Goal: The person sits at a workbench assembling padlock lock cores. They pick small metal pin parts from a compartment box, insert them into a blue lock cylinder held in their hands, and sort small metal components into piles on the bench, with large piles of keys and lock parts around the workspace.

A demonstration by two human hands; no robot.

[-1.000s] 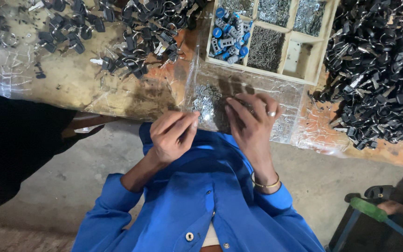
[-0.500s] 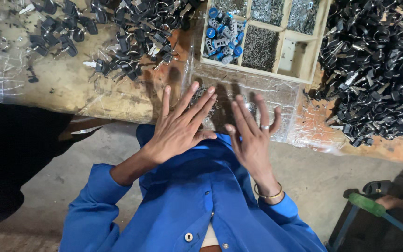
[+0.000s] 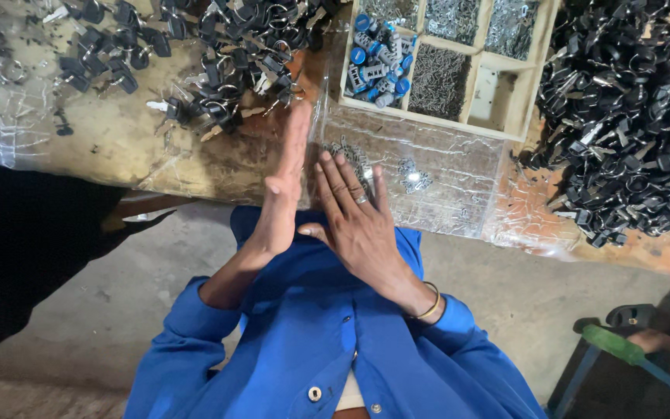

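Note:
My left hand [image 3: 282, 192] stands on edge with straight fingers, pointing away from me over the bench edge. My right hand [image 3: 354, 213] lies flat, palm down, fingers spread, with a ring on one finger and a bangle at the wrist. Both hands hold nothing. They hover over a clear plastic sheet [image 3: 436, 198] with small loose metal parts [image 3: 414, 177] scattered on it. Blue sleeves cover both arms.
A wooden compartment tray [image 3: 523, 77] behind the sheet holds blue-capped cylinders [image 3: 374, 45] and fine metal bits. A big heap of black parts [image 3: 630, 124] fills the right, another pile of black key-like pieces [image 3: 219, 46] the upper left. Concrete floor lies below the bench.
My hands went from curled together over the plastic sheet to open with fingers spread; now the left hand has turned onto its edge and the right has shifted left beside it.

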